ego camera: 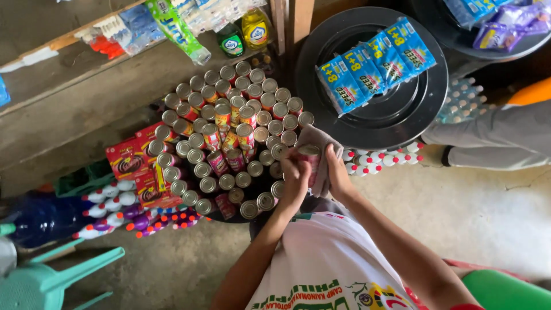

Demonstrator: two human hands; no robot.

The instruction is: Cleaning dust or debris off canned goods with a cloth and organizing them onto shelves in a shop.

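My left hand (294, 179) grips a red-labelled tin can (310, 159) with a silver top, held upright in front of my chest. My right hand (337, 175) presses a grey cloth (317, 142) against the can's far side, the cloth draped over and behind it. Just left of my hands stands a round stack of several similar cans (229, 135), silver tops up, some lying on their sides at the middle with red labels showing.
A black round lid (402, 115) with blue sachet packs (376, 63) lies beyond my hands. Red boxes (129, 158), white-capped bottles (379, 161), a teal plastic chair (51, 278), a wooden shelf (86, 86) and another person's grey-trousered leg (493, 140) surround me.
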